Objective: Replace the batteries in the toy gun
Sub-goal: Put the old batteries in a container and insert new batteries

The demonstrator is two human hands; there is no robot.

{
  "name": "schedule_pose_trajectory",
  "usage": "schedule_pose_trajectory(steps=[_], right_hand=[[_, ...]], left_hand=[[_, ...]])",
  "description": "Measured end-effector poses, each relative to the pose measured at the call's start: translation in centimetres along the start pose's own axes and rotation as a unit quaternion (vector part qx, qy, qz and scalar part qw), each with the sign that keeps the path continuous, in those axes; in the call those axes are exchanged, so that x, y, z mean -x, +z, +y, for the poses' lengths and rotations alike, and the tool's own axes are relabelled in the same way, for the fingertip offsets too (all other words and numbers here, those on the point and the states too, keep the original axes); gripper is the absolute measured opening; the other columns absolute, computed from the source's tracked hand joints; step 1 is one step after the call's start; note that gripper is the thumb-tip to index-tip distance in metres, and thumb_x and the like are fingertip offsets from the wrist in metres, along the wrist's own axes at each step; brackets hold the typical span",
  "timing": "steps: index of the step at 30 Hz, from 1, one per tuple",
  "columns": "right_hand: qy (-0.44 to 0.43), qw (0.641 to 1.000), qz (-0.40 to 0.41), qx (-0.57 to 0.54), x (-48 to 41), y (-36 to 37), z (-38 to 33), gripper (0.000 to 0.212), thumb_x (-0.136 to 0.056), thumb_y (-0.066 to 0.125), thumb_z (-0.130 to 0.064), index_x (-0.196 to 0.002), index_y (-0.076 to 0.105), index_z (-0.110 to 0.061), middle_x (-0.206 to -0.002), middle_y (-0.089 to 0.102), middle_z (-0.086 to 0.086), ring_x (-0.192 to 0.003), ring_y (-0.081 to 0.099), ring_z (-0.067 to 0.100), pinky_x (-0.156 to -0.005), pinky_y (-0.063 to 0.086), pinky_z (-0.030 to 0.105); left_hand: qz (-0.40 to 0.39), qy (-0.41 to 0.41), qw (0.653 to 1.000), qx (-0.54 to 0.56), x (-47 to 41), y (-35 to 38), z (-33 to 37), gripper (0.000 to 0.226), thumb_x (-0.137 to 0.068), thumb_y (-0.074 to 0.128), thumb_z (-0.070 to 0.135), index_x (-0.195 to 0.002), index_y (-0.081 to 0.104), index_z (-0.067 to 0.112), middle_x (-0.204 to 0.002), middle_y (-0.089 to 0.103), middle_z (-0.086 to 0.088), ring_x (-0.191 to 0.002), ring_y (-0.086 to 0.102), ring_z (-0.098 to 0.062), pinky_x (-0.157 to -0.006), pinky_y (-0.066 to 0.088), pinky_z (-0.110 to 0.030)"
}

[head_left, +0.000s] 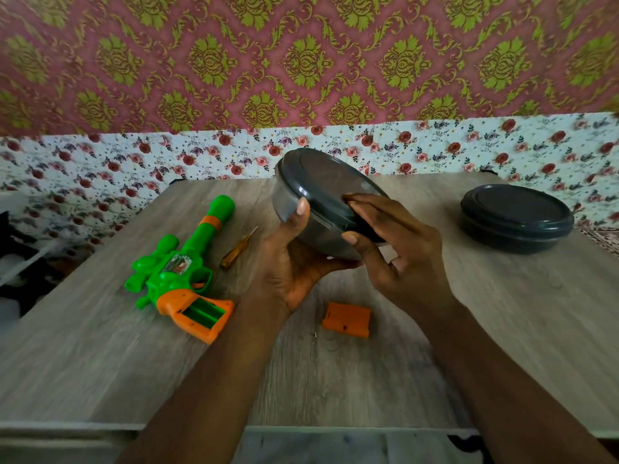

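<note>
A green and orange toy gun (181, 267) lies on the table's left side, its orange grip open with the green battery bay showing empty. The orange battery cover (346, 319) lies apart, near the table's middle. A small screwdriver (237, 250) with an amber handle rests just right of the gun. My left hand (294, 259) cups a grey round lidded container (318, 192) from below, tilted above the table. My right hand (395, 242) grips the rim of its dark lid. No batteries are visible.
A second grey lidded container (517, 222) stands at the table's back right. The wooden table (100, 363) ends at a front edge near me. Floral fabric and patterned wallpaper rise behind it. Dark clutter sits off the left edge.
</note>
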State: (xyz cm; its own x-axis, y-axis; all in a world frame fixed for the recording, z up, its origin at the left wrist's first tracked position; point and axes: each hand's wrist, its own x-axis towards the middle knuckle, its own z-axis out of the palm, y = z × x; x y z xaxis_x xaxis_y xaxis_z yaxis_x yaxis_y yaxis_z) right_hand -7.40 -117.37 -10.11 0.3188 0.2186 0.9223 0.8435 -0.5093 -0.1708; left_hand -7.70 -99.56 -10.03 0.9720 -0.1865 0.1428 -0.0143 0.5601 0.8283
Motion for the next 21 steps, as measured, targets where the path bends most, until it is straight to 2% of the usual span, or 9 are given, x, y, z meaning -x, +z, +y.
schedule_pose_trajectory(steps=[5, 10, 13, 15, 18, 21], right_hand=[[-0.049, 0.996, 0.023, 0.068, -0.1, -0.7, 0.1, 0.037, -0.088, 0.081, -0.018, -0.115, 0.074, 0.006, -0.119, 0.074, 0.016, -0.107, 0.073, 0.026, -0.090, 0.061, 0.031], [-0.084, 0.991, 0.024, 0.101, -0.1, -1.3, 0.0, 0.036, -0.091, 0.077, -0.021, -0.118, 0.074, 0.003, -0.111, 0.077, 0.015, -0.096, 0.075, 0.025, -0.080, 0.062, 0.032], [-0.095, 0.988, 0.026, 0.122, 0.0, -1.5, 0.2, 0.035, -0.093, 0.075, -0.021, -0.117, 0.074, 0.004, -0.107, 0.078, 0.016, -0.089, 0.076, 0.027, -0.075, 0.063, 0.035], [-0.099, 0.985, 0.032, 0.136, 0.0, -1.6, 0.4, 0.033, -0.093, 0.075, -0.020, -0.114, 0.075, 0.005, -0.102, 0.078, 0.017, -0.083, 0.075, 0.028, -0.071, 0.062, 0.035], [-0.093, 0.986, 0.042, 0.135, 0.0, -1.7, 0.4, 0.030, -0.090, 0.078, -0.017, -0.109, 0.076, 0.006, -0.095, 0.078, 0.017, -0.076, 0.074, 0.029, -0.066, 0.061, 0.038], [-0.093, 0.985, 0.043, 0.136, 0.0, -1.7, 0.3, 0.029, -0.090, 0.079, -0.017, -0.108, 0.077, 0.006, -0.094, 0.079, 0.016, -0.076, 0.075, 0.028, -0.066, 0.061, 0.037]], left_hand=[[0.014, -0.002, 1.000, -0.027, 0.1, 0.1, -0.2, 0.091, -0.078, 0.079, 0.052, -0.152, 0.043, 0.012, -0.143, 0.057, -0.027, -0.129, 0.056, -0.050, -0.100, 0.043, -0.077], [0.013, -0.021, 0.999, -0.041, 0.1, 0.2, -0.6, 0.072, -0.090, 0.063, 0.049, -0.149, 0.048, 0.010, -0.139, 0.061, -0.025, -0.128, 0.059, -0.046, -0.103, 0.044, -0.073], [0.020, -0.026, 0.999, -0.044, 0.2, -0.1, -0.8, 0.066, -0.092, 0.064, 0.042, -0.147, 0.050, 0.008, -0.138, 0.061, -0.026, -0.127, 0.059, -0.046, -0.103, 0.045, -0.072], [0.021, -0.029, 0.998, -0.048, 0.3, 0.1, -1.0, 0.064, -0.090, 0.067, 0.035, -0.145, 0.052, 0.006, -0.136, 0.062, -0.027, -0.124, 0.062, -0.045, -0.100, 0.049, -0.067], [0.023, -0.032, 0.998, -0.051, 0.5, 0.4, -1.1, 0.063, -0.088, 0.069, 0.030, -0.144, 0.052, 0.006, -0.133, 0.064, -0.026, -0.119, 0.065, -0.044, -0.089, 0.058, -0.057], [0.026, -0.027, 0.999, -0.039, 0.2, 0.3, -1.2, 0.071, -0.084, 0.074, 0.031, -0.145, 0.049, 0.004, -0.135, 0.062, -0.028, -0.120, 0.064, -0.044, -0.085, 0.059, -0.054]])
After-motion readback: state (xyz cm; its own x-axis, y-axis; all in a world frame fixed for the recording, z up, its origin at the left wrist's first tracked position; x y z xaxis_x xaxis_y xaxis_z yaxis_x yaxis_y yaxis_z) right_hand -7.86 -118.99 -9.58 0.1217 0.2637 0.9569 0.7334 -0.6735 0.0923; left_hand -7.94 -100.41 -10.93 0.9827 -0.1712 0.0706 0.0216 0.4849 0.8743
